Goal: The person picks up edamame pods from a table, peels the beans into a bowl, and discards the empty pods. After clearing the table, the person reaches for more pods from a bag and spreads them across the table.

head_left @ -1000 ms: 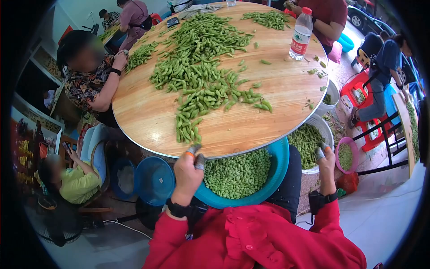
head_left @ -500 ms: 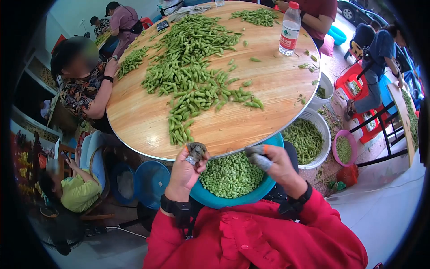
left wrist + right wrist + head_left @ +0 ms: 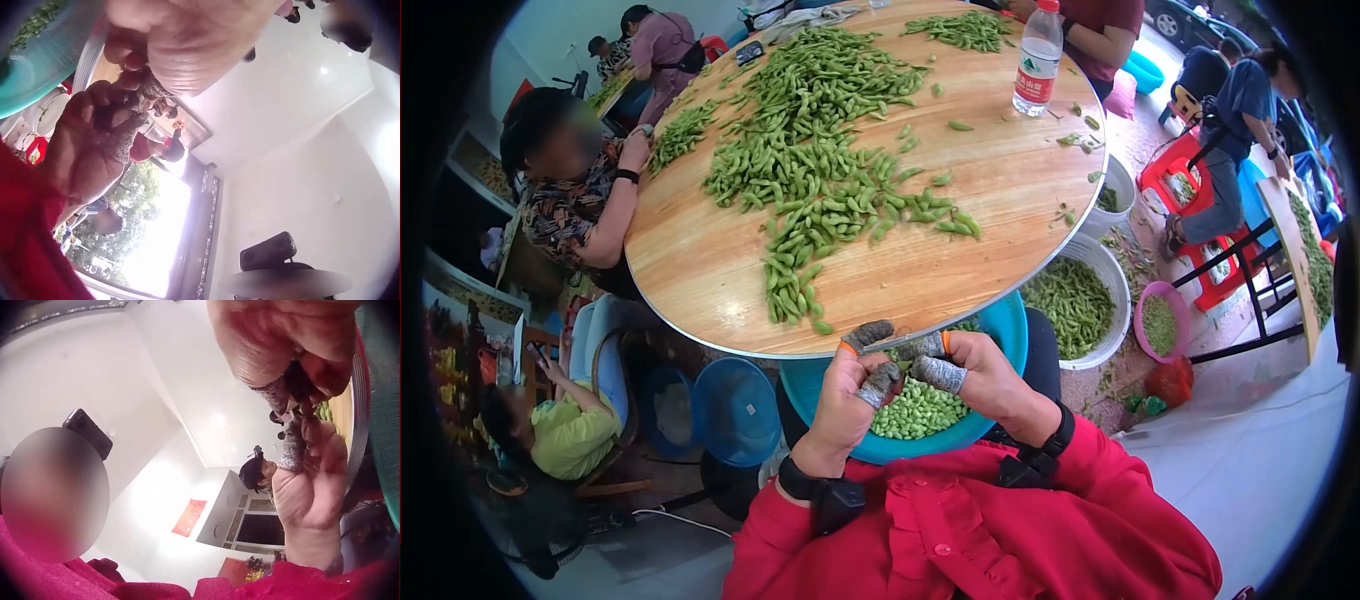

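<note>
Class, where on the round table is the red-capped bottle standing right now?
In the head view, the bottle stands at the far right of the round table, right of the large pod heap.

Round wooden table [image 3: 920, 280] with a metal edge, heaped green pods [image 3: 800, 130] across it; smaller pod piles either side, labelled plastic bottle [image 3: 1037, 62] upright.

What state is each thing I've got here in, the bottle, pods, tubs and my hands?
Bottle: upright, capped.
Pods on table: unshelled, heaped and scattered.
Teal basin: holding shelled beans.
White basket: filled with pods.
Pink basin: holding small green pieces.
Left hand: fingers curled, tips covered; anything held unclear.
Right hand: fingers bent, tips covered; anything held unclear.
</note>
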`<action>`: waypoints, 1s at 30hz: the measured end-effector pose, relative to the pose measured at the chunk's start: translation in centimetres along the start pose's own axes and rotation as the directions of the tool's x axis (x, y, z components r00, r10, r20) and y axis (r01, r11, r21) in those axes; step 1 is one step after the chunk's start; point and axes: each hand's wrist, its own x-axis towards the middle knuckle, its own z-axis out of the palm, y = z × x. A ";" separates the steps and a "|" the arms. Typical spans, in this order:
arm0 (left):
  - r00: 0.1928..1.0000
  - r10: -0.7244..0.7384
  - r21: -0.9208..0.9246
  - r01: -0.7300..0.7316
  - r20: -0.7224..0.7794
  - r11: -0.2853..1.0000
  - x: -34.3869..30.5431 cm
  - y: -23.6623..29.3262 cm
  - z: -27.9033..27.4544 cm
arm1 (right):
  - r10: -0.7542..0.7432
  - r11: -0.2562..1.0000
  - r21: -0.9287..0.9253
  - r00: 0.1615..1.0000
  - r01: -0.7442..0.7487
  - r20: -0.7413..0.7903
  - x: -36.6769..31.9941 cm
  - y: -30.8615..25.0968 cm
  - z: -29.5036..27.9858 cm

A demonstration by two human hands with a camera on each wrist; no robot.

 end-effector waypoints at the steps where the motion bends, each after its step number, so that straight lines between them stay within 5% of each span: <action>1: 1.000 0.026 0.039 -0.026 -0.001 0.999 0.0 -0.2 -0.1 | -0.005 1.000 0.000 1.000 0.005 0.006 0.0 -0.1 0.0; 7: 0.990 0.132 0.163 -0.123 -0.041 0.979 -0.3 -0.7 0.6 | 0.075 0.997 -0.011 0.997 -0.075 -0.021 -0.3 0.0 -0.2; 11: 0.968 0.244 0.247 -0.222 -0.061 0.943 -0.1 -1.7 1.0 | -0.004 1.000 -0.012 0.999 0.003 -0.043 -0.1 0.5 0.0; 20: 0.995 0.079 0.052 -0.076 -0.054 0.996 0.0 -1.0 1.0 | 0.018 1.000 0.015 0.999 -0.018 -0.049 -0.7 -0.5 -0.2; 26: 0.981 0.182 0.141 -0.172 -0.061 0.975 0.2 -1.7 1.3 | 0.012 0.999 -0.036 0.999 -0.014 -0.052 -0.6 0.5 -0.6; 30: 0.992 0.119 0.110 -0.114 -0.037 0.987 0.1 -1.6 1.0 | -0.023 0.999 0.022 0.998 0.025 -0.050 -0.4 0.2 -0.2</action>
